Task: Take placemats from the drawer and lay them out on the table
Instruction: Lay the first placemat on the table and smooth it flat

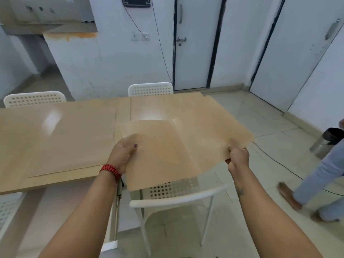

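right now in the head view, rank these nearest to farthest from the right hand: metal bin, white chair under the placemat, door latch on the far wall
From the right hand, which grips the placemat:
1. White chair, just below and left of the hand.
2. Metal bin, on the floor to the right.
3. Door latch, high on the far door across the table.
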